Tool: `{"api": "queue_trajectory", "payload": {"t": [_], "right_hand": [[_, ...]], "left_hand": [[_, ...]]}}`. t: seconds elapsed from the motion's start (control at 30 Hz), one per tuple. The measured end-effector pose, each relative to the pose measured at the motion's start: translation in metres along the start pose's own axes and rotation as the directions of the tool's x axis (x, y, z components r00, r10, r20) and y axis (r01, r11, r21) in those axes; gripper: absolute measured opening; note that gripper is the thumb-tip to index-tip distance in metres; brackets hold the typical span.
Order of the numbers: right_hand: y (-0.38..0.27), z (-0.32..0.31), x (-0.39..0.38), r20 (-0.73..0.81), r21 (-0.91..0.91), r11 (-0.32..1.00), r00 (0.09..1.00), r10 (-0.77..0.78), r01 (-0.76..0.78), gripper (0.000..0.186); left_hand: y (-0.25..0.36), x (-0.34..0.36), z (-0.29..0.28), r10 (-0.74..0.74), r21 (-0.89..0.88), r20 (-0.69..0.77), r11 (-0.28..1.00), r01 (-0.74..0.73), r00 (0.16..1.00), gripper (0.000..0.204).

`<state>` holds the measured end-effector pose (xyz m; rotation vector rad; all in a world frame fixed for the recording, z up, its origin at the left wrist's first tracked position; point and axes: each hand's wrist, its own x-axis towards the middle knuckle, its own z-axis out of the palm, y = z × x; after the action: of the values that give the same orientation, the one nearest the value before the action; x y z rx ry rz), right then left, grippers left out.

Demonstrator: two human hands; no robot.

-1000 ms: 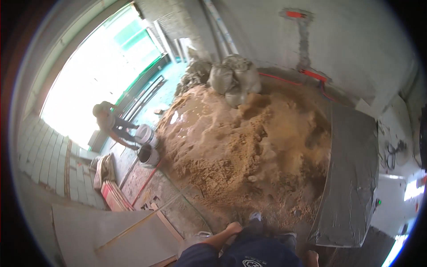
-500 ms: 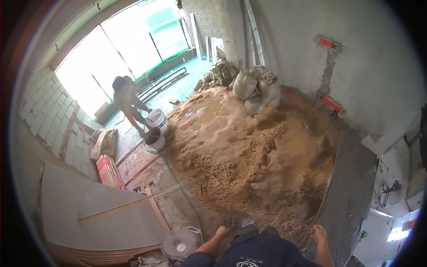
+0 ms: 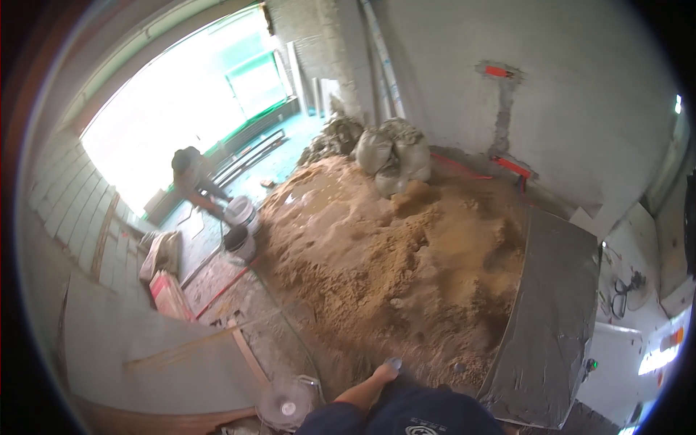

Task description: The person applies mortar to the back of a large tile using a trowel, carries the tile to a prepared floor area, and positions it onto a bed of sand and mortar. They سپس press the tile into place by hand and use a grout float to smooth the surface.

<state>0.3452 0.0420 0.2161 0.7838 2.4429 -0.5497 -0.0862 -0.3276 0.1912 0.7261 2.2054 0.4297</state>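
My left hand (image 3: 384,373) is low in the middle, in front of my dark blue shirt (image 3: 417,409). Its fingers look curled against a small pale, rounded thing (image 3: 394,362), too blurred to name. That thing lies at the near edge of a large heap of wet brown sand (image 3: 406,268). Water pools on the heap's far left part (image 3: 308,192). Of my right arm only a sliver of skin shows at the bottom edge; the right hand itself is out of view.
Another person (image 3: 190,174) bends over two buckets (image 3: 239,243) at the left. A hose (image 3: 293,330) runs along the floor. Grey boards (image 3: 159,355) and a round fan-like thing (image 3: 285,402) are near left; a grey sheet (image 3: 547,312) lies right. Filled sacks (image 3: 391,156) stand behind the sand.
My left hand has moved right and forward to the pale rounded thing. My right hand has dropped out of view at the bottom. The whole view has shifted slightly.
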Motion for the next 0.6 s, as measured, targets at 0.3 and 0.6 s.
{"api": "queue_trajectory", "payload": {"t": [0.3,0.6], "right_hand": [[-0.022,-0.013,-0.003,0.052,0.111,0.991,0.996,0.072,-0.078,0.008],[-0.022,-0.011,-0.002,0.045,0.112,0.993,0.998,0.040,-0.045,0.010]], "left_hand": [[0.010,-0.002,0.008,0.152,0.258,-0.015,0.956,-0.143,0.988,0.026],[0.014,-0.069,0.005,-0.317,-0.253,-0.082,0.924,0.288,0.945,0.028]]}}
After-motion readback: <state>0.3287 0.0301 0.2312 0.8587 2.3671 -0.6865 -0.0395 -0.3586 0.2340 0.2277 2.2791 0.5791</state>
